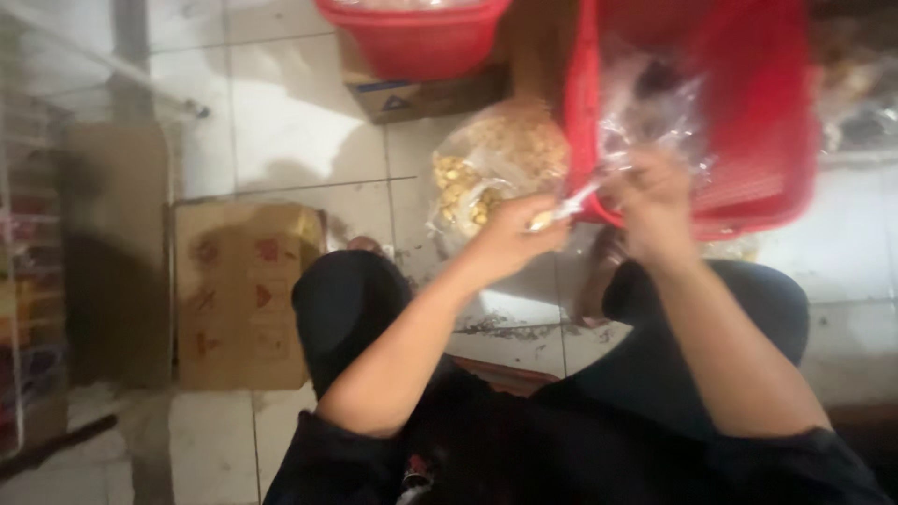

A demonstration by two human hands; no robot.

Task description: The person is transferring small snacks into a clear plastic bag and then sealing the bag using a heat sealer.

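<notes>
Dark-trousered knees (355, 309) closest, person seated over tiled floor (281, 122). Both hands pinch 1 clear plastic bag (645, 112): left hand (510, 238) clamps its twisted neck, right hand (655, 201) grips just beside. Bag sits against red basket (758, 112). Bag of yellow snacks (496, 159) behind, cardboard box (243, 295) left.

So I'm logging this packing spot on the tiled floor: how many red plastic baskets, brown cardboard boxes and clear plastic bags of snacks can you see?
Red plastic baskets: 2, one at top centre, one by the hands
Brown cardboard boxes: 2, one on the left, one under the top basket
Clear plastic bags of snacks: 2, one on the floor, one held by both hands
Total: 6
</notes>
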